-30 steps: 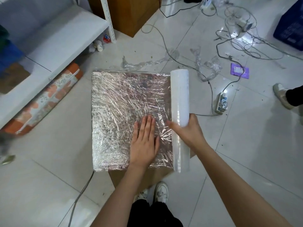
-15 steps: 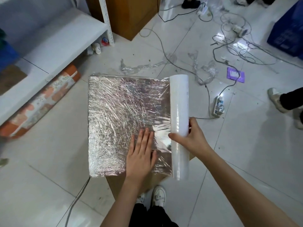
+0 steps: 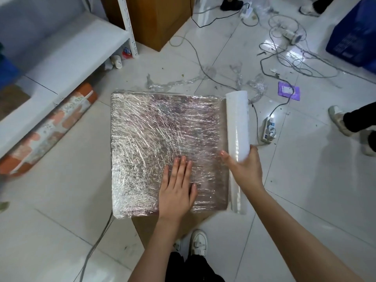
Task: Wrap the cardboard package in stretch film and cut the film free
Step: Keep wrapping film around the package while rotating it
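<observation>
The package (image 3: 162,147), already covered in shiny wrinkled film, lies flat on the tile floor (image 3: 305,190) in the middle of the scene, and it looks a little bigger and more central than half a second ago, because the view came closer. The left hand (image 3: 177,192) lies flat with straight fingers on the near right part of the package, pressing the film; it has moved slightly toward the near edge compared with before. The right hand (image 3: 244,167) holds the film roll (image 3: 237,127), fingers and thumb curled around its lower middle part. The roll lies along the right edge of the package, as in the earlier picture, and the film goes from it directly onto the package top.

Just beyond the far edge of the package lie crumpled scraps of film (image 3: 175,83). A power strip (image 3: 268,129) sits on the floor to the right of the roll, near it, with cables (image 3: 284,49) spread over the far floor. A purple packet (image 3: 289,91) lies farther right. On the left stands a white shelf (image 3: 67,58), and a roll with brick pattern (image 3: 50,129) lies beside it. A brown cardboard piece (image 3: 150,224) shows under the near edge of the package, partly hidden by the left forearm. The person's white shoes (image 3: 198,242) are below it. Another person's shoe (image 3: 337,119) stands at the right.
</observation>
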`<state>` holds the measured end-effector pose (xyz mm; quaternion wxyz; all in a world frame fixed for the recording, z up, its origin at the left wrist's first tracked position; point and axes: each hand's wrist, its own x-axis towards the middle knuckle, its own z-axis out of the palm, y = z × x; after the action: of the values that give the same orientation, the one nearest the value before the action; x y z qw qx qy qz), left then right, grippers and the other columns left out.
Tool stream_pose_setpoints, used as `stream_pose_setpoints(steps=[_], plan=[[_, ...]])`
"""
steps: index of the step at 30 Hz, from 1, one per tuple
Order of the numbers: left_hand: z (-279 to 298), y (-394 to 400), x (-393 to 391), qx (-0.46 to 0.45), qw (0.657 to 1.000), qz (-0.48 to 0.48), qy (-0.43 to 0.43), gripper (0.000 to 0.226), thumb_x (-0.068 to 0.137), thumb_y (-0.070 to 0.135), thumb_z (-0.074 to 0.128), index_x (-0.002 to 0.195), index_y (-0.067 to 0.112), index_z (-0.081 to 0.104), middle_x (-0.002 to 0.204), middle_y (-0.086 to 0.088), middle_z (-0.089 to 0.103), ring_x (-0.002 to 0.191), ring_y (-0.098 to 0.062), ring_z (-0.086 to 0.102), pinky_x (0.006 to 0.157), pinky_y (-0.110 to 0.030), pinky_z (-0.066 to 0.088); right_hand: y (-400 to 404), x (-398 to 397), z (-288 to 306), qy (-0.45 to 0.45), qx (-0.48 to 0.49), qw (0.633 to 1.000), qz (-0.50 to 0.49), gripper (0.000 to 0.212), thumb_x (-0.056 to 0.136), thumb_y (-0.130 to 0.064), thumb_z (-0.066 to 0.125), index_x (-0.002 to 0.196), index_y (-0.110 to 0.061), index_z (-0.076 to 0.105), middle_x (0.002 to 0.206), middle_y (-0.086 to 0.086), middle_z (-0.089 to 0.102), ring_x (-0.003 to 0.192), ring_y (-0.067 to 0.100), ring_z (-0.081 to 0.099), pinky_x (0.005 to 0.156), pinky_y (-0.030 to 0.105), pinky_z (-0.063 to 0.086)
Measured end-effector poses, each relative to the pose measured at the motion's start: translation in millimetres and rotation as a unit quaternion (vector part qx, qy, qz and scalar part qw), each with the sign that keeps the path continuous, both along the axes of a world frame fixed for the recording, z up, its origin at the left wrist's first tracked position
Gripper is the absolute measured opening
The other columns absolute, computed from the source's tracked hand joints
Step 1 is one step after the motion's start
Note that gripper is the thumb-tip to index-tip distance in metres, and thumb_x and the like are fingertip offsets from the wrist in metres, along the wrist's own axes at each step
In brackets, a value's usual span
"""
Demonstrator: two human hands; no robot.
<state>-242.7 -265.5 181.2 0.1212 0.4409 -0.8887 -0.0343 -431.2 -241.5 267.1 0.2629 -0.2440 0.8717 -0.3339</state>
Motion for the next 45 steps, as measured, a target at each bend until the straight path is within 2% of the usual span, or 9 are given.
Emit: stream_pose_setpoints(steps=[3, 9, 17, 23, 28, 33, 35, 41, 45], plan=[[-1.7, -1.9, -0.1, 0.000, 1.000, 0.000, 0.000, 0.066, 0.097, 0.039, 0.028, 0.152, 0.009, 0.009, 0.161, -0.008, 0.000, 0.148, -0.021, 0.005, 0.120, -0.043, 0.001, -2.1, -5.2, -5.0, -0.044, -0.015, 0.999, 0.006, 0.076, 0.055, -0.078, 0.064, 0.108, -0.028, 0.043, 0.101, -0.008, 0.059, 0.095, 0.018, 0.060, 0.082, 0.044, 0.051], [4.3, -13.3, 2.3, 0.009, 1.000, -0.003, 0.003, 0.061, 0.099, 0.039, 0.023, 0.150, 0.006, 0.019, 0.161, -0.006, -0.002, 0.148, -0.021, 0.003, 0.120, -0.042, 0.000, -7.9, -18.2, 0.5, -0.169, -0.068, 0.983, 0.032, 0.033, 0.091, -0.033, 0.058, 0.116, -0.019, 0.042, 0.100, -0.009, 0.053, 0.088, 0.005, 0.054, 0.067, 0.021, 0.041], [2.8, -9.1, -3.0, -0.002, 1.000, 0.001, -0.028, 0.064, 0.096, 0.039, 0.027, 0.151, 0.007, 0.016, 0.160, -0.010, 0.004, 0.148, -0.022, 0.004, 0.120, -0.043, 0.002, 3.0, -35.3, -9.9, -0.117, -0.104, 0.987, 0.045, 0.049, 0.083, -0.024, 0.071, 0.118, -0.013, 0.039, 0.102, -0.009, 0.053, 0.090, 0.000, 0.055, 0.070, 0.013, 0.047], [-0.3, -7.1, 7.6, -0.011, 1.000, -0.005, -0.022, 0.062, 0.096, 0.038, 0.029, 0.149, 0.005, 0.025, 0.158, -0.012, 0.016, 0.148, -0.022, 0.007, 0.120, -0.045, 0.003, 2.3, -25.7, -26.9, -0.141, -0.095, 0.985, 0.037, 0.044, 0.087, -0.032, 0.065, 0.119, -0.018, 0.038, 0.100, -0.018, 0.051, 0.090, -0.004, 0.054, 0.073, 0.015, 0.044], [20.4, -7.9, -4.2, 0.017, 1.000, 0.019, -0.001, 0.066, 0.098, 0.046, 0.021, 0.147, 0.002, 0.030, 0.157, -0.015, 0.020, 0.147, -0.024, 0.011, 0.120, -0.043, 0.004, -2.9, -28.6, -27.4, -0.188, -0.111, 0.976, 0.014, 0.043, 0.088, -0.037, 0.063, 0.119, -0.027, 0.035, 0.108, -0.008, 0.055, 0.093, 0.000, 0.057, 0.071, 0.017, 0.045], [18.2, 3.1, -52.9, -0.043, 0.997, -0.061, -0.006, 0.070, 0.097, 0.041, 0.024, 0.152, 0.006, -0.003, 0.160, -0.009, -0.006, 0.147, -0.021, -0.006, 0.119, -0.045, -0.003, -4.8, -32.6, -33.1, -0.201, -0.114, 0.972, 0.028, 0.051, 0.084, -0.034, 0.068, 0.121, -0.026, 0.034, 0.117, 0.007, 0.058, 0.103, 0.020, 0.060, 0.078, 0.024, 0.048], [5.8, 3.6, -62.8, -0.037, 0.996, -0.080, -0.029, 0.074, 0.093, 0.040, 0.033, 0.152, 0.006, 0.003, 0.160, -0.009, -0.010, 0.148, -0.022, -0.003, 0.119, -0.046, -0.002, -3.5, -31.7, -35.6, -0.206, -0.112, 0.972, 0.026, 0.054, 0.084, -0.034, 0.068, 0.124, -0.022, 0.033, 0.118, 0.007, 0.057, 0.106, 0.021, 0.059, 0.081, 0.025, 0.047], [-2.5, 13.2, -71.5, -0.030, 0.995, -0.086, -0.029, 0.070, 0.094, 0.039, 0.032, 0.151, 0.006, 0.010, 0.160, -0.009, -0.002, 0.148, -0.022, 0.006, 0.119, -0.045, 0.001, 6.7, -42.8, -32.1, -0.228, -0.079, 0.970, 0.032, 0.041, 0.087, -0.037, 0.063, 0.120, -0.020, 0.046, 0.100, -0.014, 0.056, 0.089, -0.005, 0.054, 0.070, 0.009, 0.042], [21.4, 21.2, -91.5, -0.002, 0.999, -0.043, 0.007, 0.063, 0.096, 0.044, 0.029, 0.146, 0.005, 0.028, 0.155, -0.011, 0.022, 0.143, -0.023, 0.022, 0.119, -0.042, 0.007, 11.3, -45.6, -30.2, -0.234, -0.079, 0.968, 0.037, 0.037, 0.089, -0.033, 0.061, 0.120, -0.021, 0.045, 0.101, -0.015, 0.056, 0.088, -0.008, 0.053, 0.067, 0.006, 0.045]])
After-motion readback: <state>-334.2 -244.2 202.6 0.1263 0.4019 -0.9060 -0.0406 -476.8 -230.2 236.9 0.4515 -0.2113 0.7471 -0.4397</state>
